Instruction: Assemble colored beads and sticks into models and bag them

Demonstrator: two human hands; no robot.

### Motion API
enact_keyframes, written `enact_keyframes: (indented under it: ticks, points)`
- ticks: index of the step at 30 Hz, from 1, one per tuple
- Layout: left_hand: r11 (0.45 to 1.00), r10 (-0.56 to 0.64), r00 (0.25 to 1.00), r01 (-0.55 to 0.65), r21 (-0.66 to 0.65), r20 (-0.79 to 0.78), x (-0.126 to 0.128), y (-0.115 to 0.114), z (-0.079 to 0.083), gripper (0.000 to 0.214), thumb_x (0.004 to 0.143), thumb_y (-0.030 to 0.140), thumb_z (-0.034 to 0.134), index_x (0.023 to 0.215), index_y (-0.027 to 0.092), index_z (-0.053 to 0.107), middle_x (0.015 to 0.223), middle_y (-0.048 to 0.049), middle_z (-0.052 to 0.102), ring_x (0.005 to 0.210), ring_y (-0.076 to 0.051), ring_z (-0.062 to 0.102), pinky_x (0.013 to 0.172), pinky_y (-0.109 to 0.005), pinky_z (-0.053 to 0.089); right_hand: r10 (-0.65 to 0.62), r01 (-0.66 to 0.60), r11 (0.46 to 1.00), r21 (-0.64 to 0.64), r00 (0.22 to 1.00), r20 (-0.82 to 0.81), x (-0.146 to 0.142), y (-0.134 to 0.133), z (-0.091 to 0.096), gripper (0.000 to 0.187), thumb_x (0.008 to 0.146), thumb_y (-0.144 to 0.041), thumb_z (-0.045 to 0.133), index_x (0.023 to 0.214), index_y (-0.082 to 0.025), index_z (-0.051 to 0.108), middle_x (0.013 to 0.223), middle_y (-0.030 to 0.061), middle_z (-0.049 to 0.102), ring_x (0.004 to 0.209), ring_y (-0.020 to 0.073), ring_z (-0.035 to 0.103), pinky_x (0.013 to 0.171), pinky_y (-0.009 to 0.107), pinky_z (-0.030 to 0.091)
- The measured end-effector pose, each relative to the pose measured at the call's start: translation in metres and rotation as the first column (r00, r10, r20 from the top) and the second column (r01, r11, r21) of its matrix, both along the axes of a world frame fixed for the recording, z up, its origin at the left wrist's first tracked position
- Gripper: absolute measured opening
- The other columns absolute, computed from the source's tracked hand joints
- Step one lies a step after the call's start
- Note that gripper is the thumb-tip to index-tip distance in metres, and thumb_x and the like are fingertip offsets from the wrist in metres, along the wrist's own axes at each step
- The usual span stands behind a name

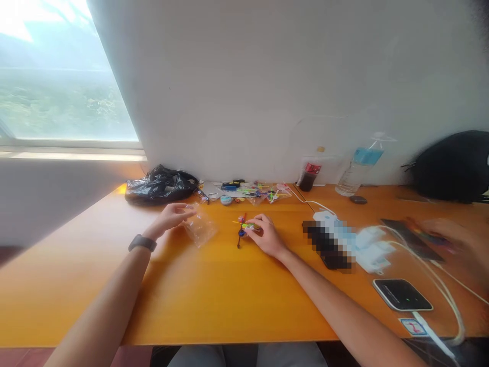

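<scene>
The left hand (172,215) lay over the orange, smooth wooden tabletop (214,290) with its fingers loosely curled, pinching the edge of a crinkled clear plastic bag (200,228) that sagged onto the wood just right of it. A dark band (142,242) circled that wrist. The right hand (265,235) rested a little further right, fingers closed on a small toy (244,227) made of thin bright sticks, yellow-green, red and blue, with a dark stem pointing toward the near edge; the toy lay on the tabletop between the two hands, close beside the bag.

At the far edge, against the pale wall, sat a glossy, crumpled black bag (160,185), a scatter of similar colourful pieces (254,191), a dark drink bottle (308,177) and a clear water bottle (359,172). To the right lay white cables (439,285) and a flat dark device (402,294).
</scene>
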State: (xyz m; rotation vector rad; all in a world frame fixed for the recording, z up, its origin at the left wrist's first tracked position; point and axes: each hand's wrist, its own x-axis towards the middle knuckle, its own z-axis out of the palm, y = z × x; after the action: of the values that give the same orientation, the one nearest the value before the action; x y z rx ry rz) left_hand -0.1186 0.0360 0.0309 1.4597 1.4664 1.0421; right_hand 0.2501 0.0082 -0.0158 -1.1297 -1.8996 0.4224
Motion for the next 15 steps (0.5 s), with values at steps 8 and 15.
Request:
enact_keyframes:
  ticks: [8,15]
  points:
    - [1.000,0.027,0.994,-0.027,0.003,0.102,-0.040,0.002,0.003,0.048,0.069,0.046,0.090,0.105,0.016,0.079,0.078,-0.0055,0.069,0.059,-0.013,0.058,0.047,-0.021,0.039,-0.041,0.040,0.999,0.016,0.999,0.014,0.004,0.004,-0.002,0.033,0.098,-0.041,0.061,0.117,-0.020,0.077,0.103,0.0097,0.061,0.102,0.0264,0.062,0.097,0.042,0.050]
    - [0.932,0.151,0.875,-0.281,0.228,0.460,0.007,0.049,0.034,0.032,0.077,0.043,0.086,0.086,0.016,0.070,0.077,-0.0123,0.072,0.068,-0.020,0.071,0.062,-0.029,0.058,-0.098,0.097,0.995,0.022,0.995,0.028,0.004,0.004,-0.001,0.040,0.102,-0.042,0.051,0.129,-0.018,0.070,0.095,0.0107,0.067,0.097,0.0290,0.061,0.094,0.046,0.050]
